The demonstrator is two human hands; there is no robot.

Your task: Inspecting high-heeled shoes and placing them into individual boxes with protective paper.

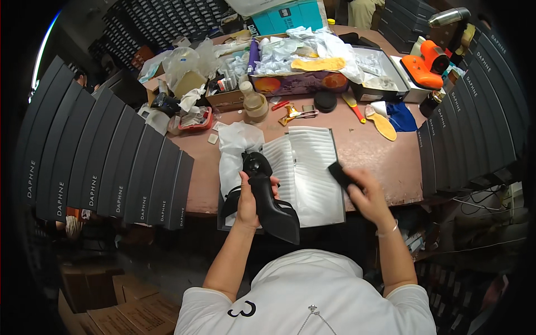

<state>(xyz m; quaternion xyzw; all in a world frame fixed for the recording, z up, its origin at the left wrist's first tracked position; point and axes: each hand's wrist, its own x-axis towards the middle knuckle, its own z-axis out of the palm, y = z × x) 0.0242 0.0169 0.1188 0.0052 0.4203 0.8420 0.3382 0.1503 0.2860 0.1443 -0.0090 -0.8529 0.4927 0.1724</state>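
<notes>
While shoe (273, 215) is held, boxes (110, 153) flank cluttered table (368, 153).

Bright across the bench (385, 167), dim at near left, blurred at right grip (365, 192), bowed and dark toward edges

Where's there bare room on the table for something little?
Between the white ridged sheet and right box stack, below the yellow insole; the right hand covers some. Also between the white paper and left box stack. The back of the pink table is crowded around the purple carton.
</notes>
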